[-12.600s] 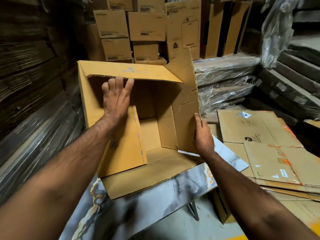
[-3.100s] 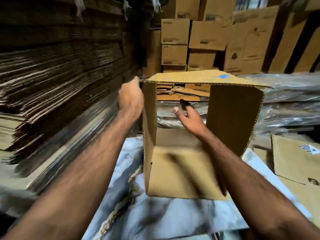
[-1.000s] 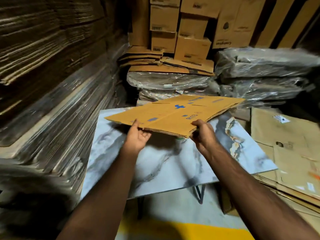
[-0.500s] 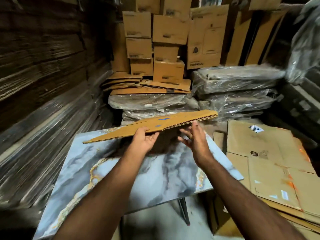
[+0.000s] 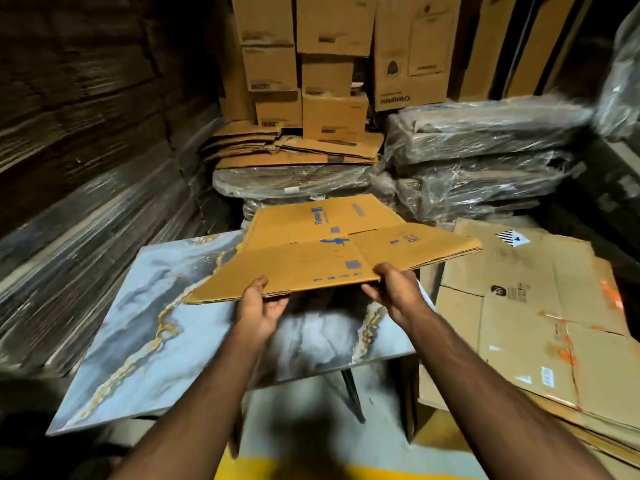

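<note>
The flattened carton point(image 5: 332, 251) is held level in the air above the far half of the marble-patterned bench point(image 5: 145, 327); it is yellow-brown corrugated board with blue print on its upper face, its flaps spread out to left and right, and it casts a dark shadow on the bench top beneath it. The left hand point(image 5: 259, 311) grasps the near edge of the carton, thumb on top and fingers curled underneath; the right hand point(image 5: 398, 289) grips the same near edge further right, thumb laid over the board and fingers under it. Both forearms reach forward from the bottom of the view, and the carton touches nothing but the two hands. To the right of the bench lies a pile of flat brown cartons point(image 5: 540, 306), some with orange marks and white labels; behind the bench stand plastic-wrapped bundles point(image 5: 478, 157), with loose flattened boards point(image 5: 294, 147) on the left one; assembled brown boxes point(image 5: 332, 81) are stacked against the back; the left side is a wall of stacked corrugated sheets point(image 5: 86, 133), blurred.
</note>
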Tool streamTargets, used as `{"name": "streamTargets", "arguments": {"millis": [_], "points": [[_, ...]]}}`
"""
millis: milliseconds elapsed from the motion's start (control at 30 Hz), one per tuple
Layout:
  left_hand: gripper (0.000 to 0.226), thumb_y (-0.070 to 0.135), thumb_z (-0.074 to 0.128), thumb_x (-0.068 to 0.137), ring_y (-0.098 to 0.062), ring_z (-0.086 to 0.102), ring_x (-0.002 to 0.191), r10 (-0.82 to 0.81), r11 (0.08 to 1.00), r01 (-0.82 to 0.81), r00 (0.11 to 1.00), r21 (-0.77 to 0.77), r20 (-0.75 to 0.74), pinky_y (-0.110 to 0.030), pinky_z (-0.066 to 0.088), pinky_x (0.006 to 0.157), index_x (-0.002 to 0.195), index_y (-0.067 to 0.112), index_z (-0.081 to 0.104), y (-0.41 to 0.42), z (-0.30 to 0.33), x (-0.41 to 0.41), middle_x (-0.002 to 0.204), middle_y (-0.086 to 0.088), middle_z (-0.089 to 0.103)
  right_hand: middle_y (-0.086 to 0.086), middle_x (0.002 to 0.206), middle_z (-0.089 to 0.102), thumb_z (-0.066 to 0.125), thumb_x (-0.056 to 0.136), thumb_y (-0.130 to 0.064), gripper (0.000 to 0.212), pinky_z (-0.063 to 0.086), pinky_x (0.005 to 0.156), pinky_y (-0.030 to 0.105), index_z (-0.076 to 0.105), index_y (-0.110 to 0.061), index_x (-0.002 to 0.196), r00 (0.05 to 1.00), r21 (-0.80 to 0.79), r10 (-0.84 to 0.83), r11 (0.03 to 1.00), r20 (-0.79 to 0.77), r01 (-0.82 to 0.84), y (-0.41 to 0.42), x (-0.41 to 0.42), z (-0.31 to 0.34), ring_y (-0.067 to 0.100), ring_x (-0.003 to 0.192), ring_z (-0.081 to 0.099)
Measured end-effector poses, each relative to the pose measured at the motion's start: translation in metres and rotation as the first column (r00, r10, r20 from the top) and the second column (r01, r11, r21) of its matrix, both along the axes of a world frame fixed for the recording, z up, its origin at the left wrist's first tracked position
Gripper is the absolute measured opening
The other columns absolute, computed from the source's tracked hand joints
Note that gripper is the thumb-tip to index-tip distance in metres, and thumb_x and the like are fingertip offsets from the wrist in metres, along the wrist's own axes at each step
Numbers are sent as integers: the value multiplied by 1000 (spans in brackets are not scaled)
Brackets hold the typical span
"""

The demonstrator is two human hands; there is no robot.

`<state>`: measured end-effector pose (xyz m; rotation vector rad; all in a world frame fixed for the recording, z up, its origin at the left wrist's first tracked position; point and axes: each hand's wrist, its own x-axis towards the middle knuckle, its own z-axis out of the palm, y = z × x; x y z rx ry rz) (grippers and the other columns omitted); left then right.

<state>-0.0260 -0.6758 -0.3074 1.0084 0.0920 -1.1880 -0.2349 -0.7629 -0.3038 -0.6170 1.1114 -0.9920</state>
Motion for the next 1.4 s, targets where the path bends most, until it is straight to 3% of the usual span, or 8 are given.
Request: {"name": "streamTargets", "arguments": {"millis": [167, 300, 400, 733, 867, 1100, 1300, 1400], "points": [[9, 7, 44, 101, -23, 71, 66, -32, 999, 30, 997, 32, 71, -34, 61, 58, 103, 9, 53, 11, -19, 14, 79, -12, 72, 4, 110, 69, 55, 100, -32, 29, 62, 67, 40, 58, -14, 122, 992, 24, 55, 998, 114, -58, 2, -15, -21, 26, 92, 70], [34, 10, 49, 101, -23, 64, 85, -57, 997, 45, 980, 68, 191, -36, 59, 74, 135, 8, 47, 5, -38, 16, 120, -12, 61, 8, 99, 68, 55, 98, -8, 22, 58, 48, 33, 54, -11, 120, 998, -6, -59, 998, -11, 59, -4, -18, -27, 23, 77, 70], [40, 9, 52, 100, -24, 65, 97, -41, 998, 30, 971, 51, 236, -35, 61, 64, 139, 5, 46, 0, -51, 14, 132, -13, 59, 15, 105, 69, 58, 95, -7, 27, 54, 46, 30, 54, -3, 121, 979, -109, -85, 992, -188, 65, -9, -19, -30, 24, 69, 69], [37, 4, 52, 98, -24, 66, 98, -95, 980, 139, 957, -145, 275, -38, 61, 64, 135, 9, 50, -55, -31, -26, 113, -7, 68, 10, 93, 69, 58, 98, -10, 17, 56, 51, 27, 59, -2, 112, 925, -342, -237, 931, -296, 128, -27, -76, -18, 24, 76, 67], [41, 4, 51, 98, -27, 63, 106, -165, 952, 231, 940, -201, 299, -38, 61, 64, 139, 9, 47, -91, -20, -70, 117, -7, 66, 18, 108, 69, 63, 95, -19, 32, 61, 61, 41, 56, 3, 118, 903, -349, -314, 915, -293, 205, -49, -125, -13, 33, 89, 69], [42, 11, 54, 98, -18, 65, 100, -328, 900, 393, 895, -188, 304, -32, 59, 61, 140, 10, 48, -172, -8, -187, 126, -9, 63, 1, 97, 57, 58, 99, -18, 13, 57, 73, 43, 47, -11, 100, 857, -354, -461, 860, -230, 368, -78, -244, 15, 17, 84, 62], [29, 17, 57, 98, -20, 65, 101, -453, 868, 466, 884, -169, 114, -35, 56, 76, 128, 14, 53, -229, -16, -282, 122, -7, 65, -3, 99, 54, 58, 99, -19, 28, 58, 67, 34, 41, -8, 118, 797, -338, -569, 805, -204, 488, -105, -344, 12, 15, 87, 62], [6, 16, 55, 99, -18, 62, 83, -511, 860, 510, 858, 27, 46, -26, 57, 58, 105, 14, 56, -236, -35, -309, 118, -10, 59, 3, 105, 59, 57, 99, -19, 32, 56, 64, 33, 42, -8, 124, 806, -259, -549, 830, -221, 494, -116, -377, -9, 23, 93, 64]]}}
